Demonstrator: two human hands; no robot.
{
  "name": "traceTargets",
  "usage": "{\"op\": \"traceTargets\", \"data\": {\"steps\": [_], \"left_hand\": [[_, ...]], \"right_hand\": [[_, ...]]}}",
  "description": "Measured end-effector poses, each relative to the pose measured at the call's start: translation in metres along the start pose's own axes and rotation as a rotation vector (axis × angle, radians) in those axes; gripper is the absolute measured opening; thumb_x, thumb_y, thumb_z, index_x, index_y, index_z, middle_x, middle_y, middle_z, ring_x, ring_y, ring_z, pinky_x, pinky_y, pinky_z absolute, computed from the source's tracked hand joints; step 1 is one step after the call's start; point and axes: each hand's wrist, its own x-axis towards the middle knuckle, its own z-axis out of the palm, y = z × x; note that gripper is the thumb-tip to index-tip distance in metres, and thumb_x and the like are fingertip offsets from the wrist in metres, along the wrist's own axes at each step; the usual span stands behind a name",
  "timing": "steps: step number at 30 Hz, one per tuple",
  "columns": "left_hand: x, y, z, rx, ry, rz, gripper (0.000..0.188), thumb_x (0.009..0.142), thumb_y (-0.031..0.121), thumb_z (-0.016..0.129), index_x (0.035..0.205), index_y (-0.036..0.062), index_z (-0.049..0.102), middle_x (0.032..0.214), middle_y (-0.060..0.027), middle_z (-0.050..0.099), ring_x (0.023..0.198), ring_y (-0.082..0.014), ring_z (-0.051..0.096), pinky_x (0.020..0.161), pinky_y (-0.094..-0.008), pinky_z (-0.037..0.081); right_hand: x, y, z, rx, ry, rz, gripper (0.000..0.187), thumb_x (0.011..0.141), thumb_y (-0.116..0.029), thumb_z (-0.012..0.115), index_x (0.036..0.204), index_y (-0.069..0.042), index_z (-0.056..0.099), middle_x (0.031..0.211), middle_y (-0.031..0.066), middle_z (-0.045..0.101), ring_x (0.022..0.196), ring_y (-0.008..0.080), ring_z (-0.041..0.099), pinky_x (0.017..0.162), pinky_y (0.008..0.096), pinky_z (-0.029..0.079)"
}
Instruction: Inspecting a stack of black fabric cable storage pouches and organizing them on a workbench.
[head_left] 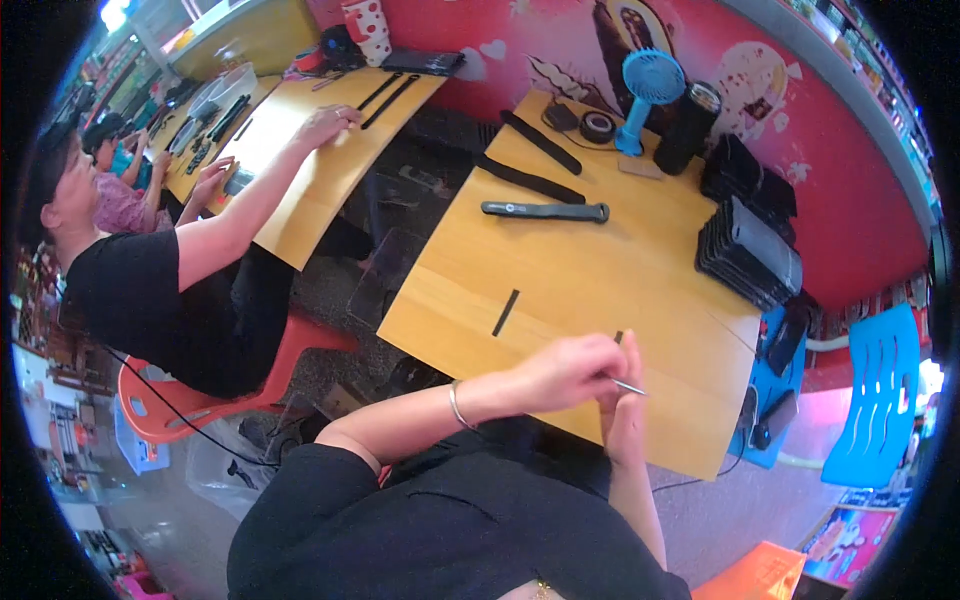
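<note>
Over the near edge of the wooden table, my two hands meet. My left hand (565, 372), with a bracelet at the wrist, is closed in a pinch. A thin silver metal rod (628, 387) sticks out from its fingers toward my right palm. My right hand (627, 420) is upright beside it, fingers drawn together. At its fingertips shows the end of a small black strip (619, 338); the rest is hidden. Another short black strip (507, 312) lies on the table (450, 290) to the left. Farther back lies a black strap with a rounded end (545, 211).
Two more black straps (530, 180) lie behind. A blue fan (652, 85), a black cylinder (688, 128), a tape roll (598, 127) and stacked black cases (750, 255) line the back and right. A co-worker (150, 290) sits at another table (310, 220) on the left.
</note>
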Motion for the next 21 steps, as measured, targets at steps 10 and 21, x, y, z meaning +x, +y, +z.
{"op": "traceTargets", "data": {"steps": [10, 21], "left_hand": [[0.047, -0.059, -0.052, 0.604, 0.325, 0.230, 0.036, 0.074, 0.014, 0.072, 0.104, 0.0042, 0.056, 0.093, -0.0141, 0.062, 0.088, -0.0330, 0.060, 0.078, -0.0424, 0.047], [0.033, -0.132, -0.093, 1.032, 0.144, -0.284, 0.034, 0.081, 0.019, 0.069, 0.111, 0.0061, 0.059, 0.100, -0.0140, 0.058, 0.098, -0.0342, 0.057, 0.083, -0.0421, 0.048]], "right_hand": [[-0.013, 0.005, -0.049, -0.113, 0.384, 0.026, 0.051, 0.105, -0.040, 0.026, 0.126, 0.000, 0.052, 0.090, 0.0099, 0.064, 0.084, 0.0210, 0.063, 0.078, 0.0354, 0.054], [-0.021, 0.018, -0.057, -0.216, 0.389, 0.010, 0.042, 0.105, -0.035, 0.030, 0.108, -0.001, 0.055, 0.064, 0.0034, 0.050, 0.064, 0.0138, 0.056, 0.062, 0.0274, 0.048]]}}
